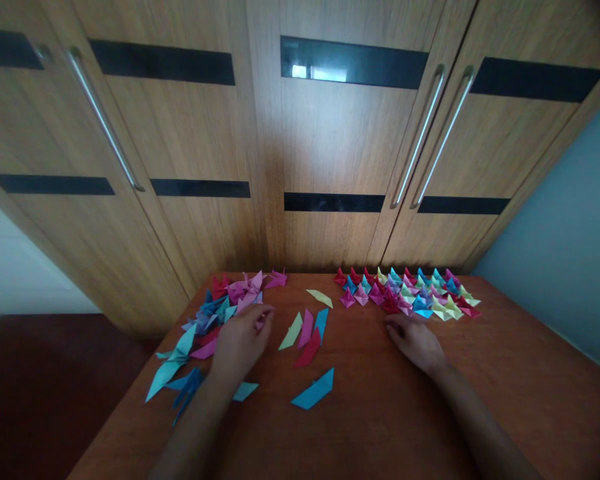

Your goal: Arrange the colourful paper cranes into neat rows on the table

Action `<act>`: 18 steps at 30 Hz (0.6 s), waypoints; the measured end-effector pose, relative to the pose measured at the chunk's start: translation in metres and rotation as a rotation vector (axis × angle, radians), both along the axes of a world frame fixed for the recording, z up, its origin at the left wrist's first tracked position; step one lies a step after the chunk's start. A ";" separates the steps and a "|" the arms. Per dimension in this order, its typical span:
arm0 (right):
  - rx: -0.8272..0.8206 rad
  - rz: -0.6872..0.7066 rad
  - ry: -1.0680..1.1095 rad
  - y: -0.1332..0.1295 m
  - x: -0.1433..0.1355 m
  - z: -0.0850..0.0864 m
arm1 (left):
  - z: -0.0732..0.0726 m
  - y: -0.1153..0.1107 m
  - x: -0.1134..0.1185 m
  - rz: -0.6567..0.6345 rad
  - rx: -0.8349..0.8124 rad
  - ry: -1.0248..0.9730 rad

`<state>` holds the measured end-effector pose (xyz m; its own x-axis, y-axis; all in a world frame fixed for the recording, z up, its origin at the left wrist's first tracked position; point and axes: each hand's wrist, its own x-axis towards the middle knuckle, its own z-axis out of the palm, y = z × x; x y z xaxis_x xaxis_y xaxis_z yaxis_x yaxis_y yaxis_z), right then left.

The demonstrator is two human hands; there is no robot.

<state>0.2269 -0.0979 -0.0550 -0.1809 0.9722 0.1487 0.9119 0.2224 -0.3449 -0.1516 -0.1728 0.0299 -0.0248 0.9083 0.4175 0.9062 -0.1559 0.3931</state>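
Note:
My left hand [243,339] is over the right side of a heap of folded paper cranes [247,287], its fingers curled in. Whatever its fingertips may hold does not show. A light teal crane [177,360] and a dark blue crane [187,387] lie left of that wrist. My right hand [415,339] rests on the table just in front of rows of small folded paper boats [423,305]. Its fingers are bent under, closest to a dark red boat [391,304], and what they hold, if anything, is hidden.
Between the hands lie flat paper parallelograms: a red one [309,349], a pink one [305,327], pale yellow ones [291,331] and a blue one [313,389] nearer me. A light blue piece [245,391] is partly behind my left forearm. Wooden cabinet doors [330,147] stand behind the table [360,427].

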 end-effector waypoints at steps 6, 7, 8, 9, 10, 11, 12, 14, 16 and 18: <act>-0.021 0.034 0.022 0.003 0.000 -0.004 | 0.035 0.025 -0.075 0.238 -0.213 0.320; -0.024 0.034 0.026 0.003 0.001 -0.004 | 0.036 0.030 -0.084 0.238 -0.303 0.347; -0.028 0.033 0.032 0.003 0.001 -0.004 | 0.035 0.035 -0.091 0.216 -0.343 0.354; -0.031 0.031 0.039 0.003 0.001 -0.004 | 0.033 0.038 -0.095 0.191 -0.378 0.360; -0.033 0.029 0.045 0.003 0.000 -0.004 | 0.030 0.041 -0.098 0.161 -0.402 0.361; -0.034 0.027 0.050 0.003 0.000 -0.003 | 0.027 0.043 -0.099 0.131 -0.415 0.359; -0.034 0.026 0.053 0.003 0.000 -0.002 | 0.024 0.044 -0.098 0.106 -0.424 0.356; -0.034 0.027 0.051 0.002 -0.001 0.000 | 0.018 0.042 -0.094 0.072 -0.421 0.344; -0.042 0.026 0.048 0.001 -0.001 0.001 | 0.015 0.038 -0.087 0.051 -0.402 0.324; -0.059 0.024 0.052 0.001 -0.002 0.002 | 0.013 0.034 -0.081 0.035 -0.386 0.298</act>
